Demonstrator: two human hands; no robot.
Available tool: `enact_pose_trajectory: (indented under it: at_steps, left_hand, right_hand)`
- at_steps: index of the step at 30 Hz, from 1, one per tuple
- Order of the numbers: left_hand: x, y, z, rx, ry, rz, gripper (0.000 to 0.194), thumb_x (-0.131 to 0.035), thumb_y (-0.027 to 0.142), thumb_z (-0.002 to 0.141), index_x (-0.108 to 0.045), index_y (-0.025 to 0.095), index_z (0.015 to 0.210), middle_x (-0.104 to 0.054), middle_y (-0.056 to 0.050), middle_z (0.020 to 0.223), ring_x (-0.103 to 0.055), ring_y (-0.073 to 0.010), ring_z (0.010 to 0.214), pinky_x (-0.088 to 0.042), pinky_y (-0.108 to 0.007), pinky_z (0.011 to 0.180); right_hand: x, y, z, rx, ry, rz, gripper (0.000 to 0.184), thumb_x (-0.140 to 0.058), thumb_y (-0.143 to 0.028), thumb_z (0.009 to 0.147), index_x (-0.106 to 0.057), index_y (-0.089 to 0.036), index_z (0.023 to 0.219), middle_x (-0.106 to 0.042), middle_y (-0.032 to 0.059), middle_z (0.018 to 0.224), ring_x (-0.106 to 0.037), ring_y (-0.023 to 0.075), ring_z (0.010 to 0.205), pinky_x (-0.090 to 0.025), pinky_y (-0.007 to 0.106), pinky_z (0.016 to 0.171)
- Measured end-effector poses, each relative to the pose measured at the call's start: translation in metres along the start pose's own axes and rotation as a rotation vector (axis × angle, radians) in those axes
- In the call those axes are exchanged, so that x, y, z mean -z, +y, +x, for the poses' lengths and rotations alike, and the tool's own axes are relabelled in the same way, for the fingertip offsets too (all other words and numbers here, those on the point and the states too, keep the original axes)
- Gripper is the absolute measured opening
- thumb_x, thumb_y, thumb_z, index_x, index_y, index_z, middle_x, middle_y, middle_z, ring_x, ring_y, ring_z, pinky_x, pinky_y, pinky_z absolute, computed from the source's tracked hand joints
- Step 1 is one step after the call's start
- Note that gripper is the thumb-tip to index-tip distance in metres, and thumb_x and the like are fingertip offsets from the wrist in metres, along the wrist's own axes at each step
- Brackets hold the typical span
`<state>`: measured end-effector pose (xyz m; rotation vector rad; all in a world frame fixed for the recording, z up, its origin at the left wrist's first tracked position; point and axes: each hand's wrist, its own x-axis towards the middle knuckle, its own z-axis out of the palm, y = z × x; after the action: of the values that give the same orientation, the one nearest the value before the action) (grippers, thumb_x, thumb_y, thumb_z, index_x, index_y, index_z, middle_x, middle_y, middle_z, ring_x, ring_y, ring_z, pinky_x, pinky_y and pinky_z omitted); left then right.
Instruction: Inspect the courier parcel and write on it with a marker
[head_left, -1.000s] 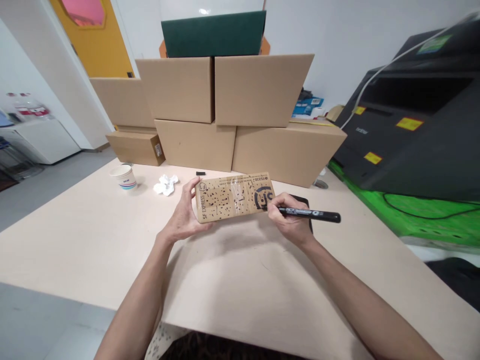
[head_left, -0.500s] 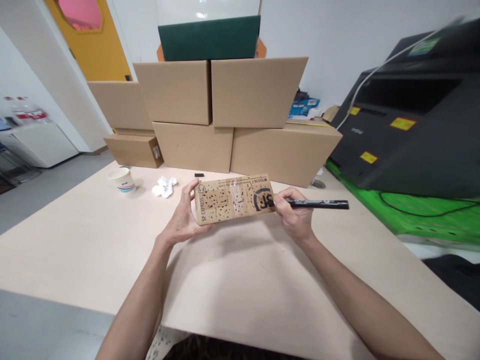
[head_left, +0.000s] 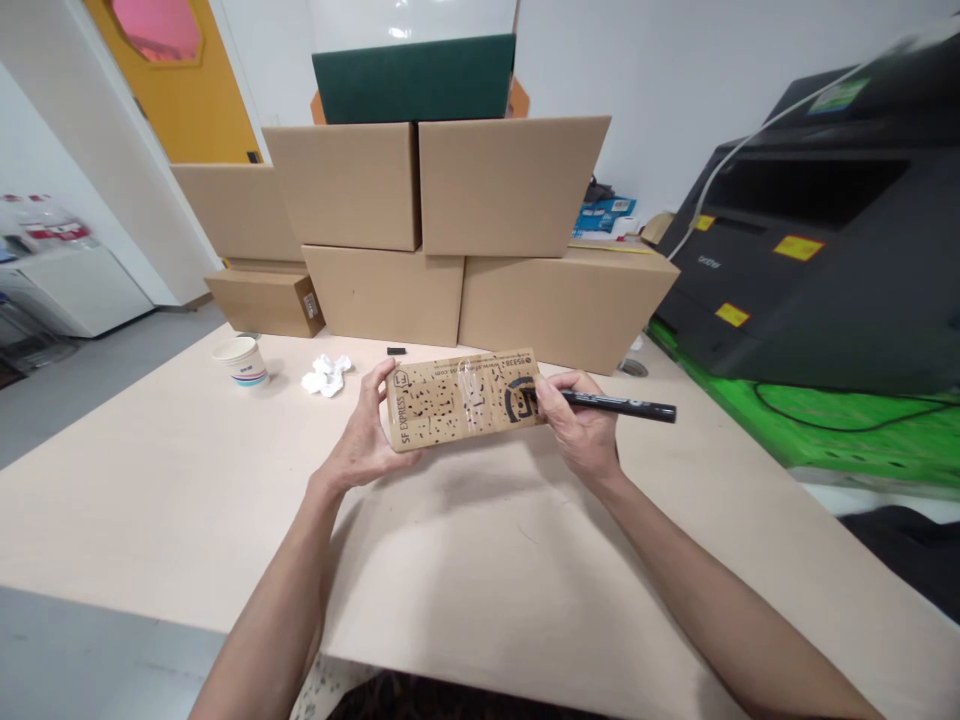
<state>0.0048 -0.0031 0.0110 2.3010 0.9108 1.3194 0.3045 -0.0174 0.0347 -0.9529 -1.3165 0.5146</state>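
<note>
My left hand grips the left end of a small cardboard box, its thumb at the upper corner and the other fingers beneath. Tilted toward me above the table, the box shows black SF Express print, many small black marks and a strip of clear tape. My right hand pinches a black marker pen at the box's right end, over the round logo. The pen's tip is hidden by my fingers, so contact with the box cannot be made out. A small black cap lies on the table behind the box.
A paper cup and crumpled white tissue sit on the table at the left. Large cardboard boxes are stacked along the back, a dark green box on top. A black printer stands at the right.
My right hand and the marker have shifted slightly left, farther over the logo, and the pen's back end has dipped. The box stays nearly where it was in my left hand.
</note>
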Motion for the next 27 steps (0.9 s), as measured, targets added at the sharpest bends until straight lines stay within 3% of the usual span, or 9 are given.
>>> enact_pose_trajectory:
  at_steps: [9, 14, 20, 27]
  left_hand:
    - [0.0, 0.0, 0.001, -0.014, 0.009, 0.013, 0.126, -0.095, 0.043, 0.063, -0.018, 0.036, 0.162, -0.031, -0.016, 0.161, -0.037, -0.0461, 0.149, -0.04, -0.072, 0.119]
    - [-0.001, 0.001, 0.001, -0.015, 0.009, 0.016, 0.125, -0.095, 0.044, 0.064, -0.018, 0.036, 0.162, -0.03, -0.016, 0.161, -0.038, -0.0462, 0.149, -0.041, -0.071, 0.119]
    - [-0.001, 0.002, 0.001, -0.008, 0.0, 0.0, 0.126, -0.095, 0.042, 0.063, -0.017, 0.037, 0.162, -0.031, -0.016, 0.161, -0.038, -0.0463, 0.149, -0.039, -0.073, 0.119]
    - [-0.003, 0.003, 0.001, 0.007, -0.002, -0.014, 0.125, -0.095, 0.042, 0.062, -0.019, 0.038, 0.162, -0.03, -0.016, 0.161, -0.038, -0.0464, 0.148, -0.039, -0.073, 0.119]
  right_hand:
    - [0.001, -0.004, -0.002, 0.034, -0.011, -0.046, 0.028, -0.07, -0.043, 0.088, -0.06, -0.023, 0.073, -0.056, -0.0035, 0.064, -0.049, 0.0124, 0.056, -0.043, 0.029, 0.057]
    - [0.001, -0.008, -0.002, 0.081, -0.08, -0.105, 0.025, -0.069, -0.038, 0.088, -0.06, -0.023, 0.07, -0.059, -0.0025, 0.063, -0.052, 0.013, 0.056, -0.043, 0.028, 0.056]
    - [0.0, -0.011, -0.006, 0.127, 0.01, -0.125, 0.023, -0.07, -0.037, 0.087, -0.061, -0.023, 0.071, -0.059, -0.0027, 0.063, -0.05, 0.0124, 0.053, -0.041, 0.027, 0.052]
    - [-0.005, -0.024, -0.013, 0.172, -0.139, -0.239, 0.017, -0.066, -0.028, 0.084, -0.06, -0.024, 0.069, -0.06, -0.0033, 0.06, -0.05, 0.012, 0.052, -0.041, 0.027, 0.053]
